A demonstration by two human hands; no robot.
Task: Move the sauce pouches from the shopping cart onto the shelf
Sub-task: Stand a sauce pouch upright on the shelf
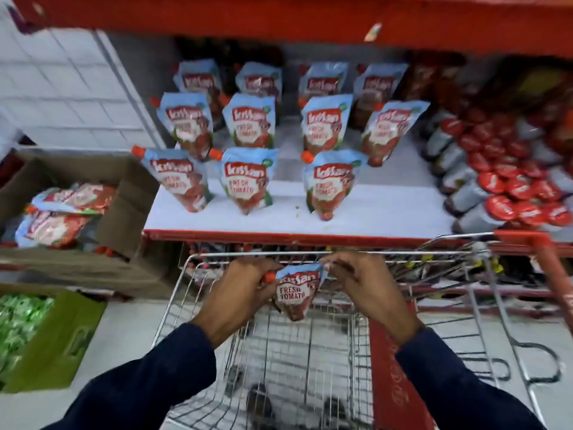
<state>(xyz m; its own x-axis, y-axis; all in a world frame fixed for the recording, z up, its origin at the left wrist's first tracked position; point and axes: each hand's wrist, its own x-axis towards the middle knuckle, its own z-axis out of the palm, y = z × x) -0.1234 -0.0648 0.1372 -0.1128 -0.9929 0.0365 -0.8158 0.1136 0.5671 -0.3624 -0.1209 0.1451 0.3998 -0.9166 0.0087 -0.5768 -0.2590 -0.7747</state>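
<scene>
A blue-and-red tomato sauce pouch (296,294) with an orange cap hangs upright over the wire shopping cart (310,361). My left hand (238,290) grips its left side by the cap, and my right hand (356,280) pinches its top right corner. Both sleeves are dark blue. Beyond the cart, the white shelf (387,212) carries several matching pouches (246,178) standing in rows. The front row has bare shelf at its right end. The visible cart floor under my hands holds no other pouch.
A cardboard box (124,218) with more sauce pouches sits to the left of the shelf. A green box (62,339) of green packets lies on the floor lower left. Red-lidded jars (508,184) crowd the shelf's right side. The cart's red handle (548,268) is at right.
</scene>
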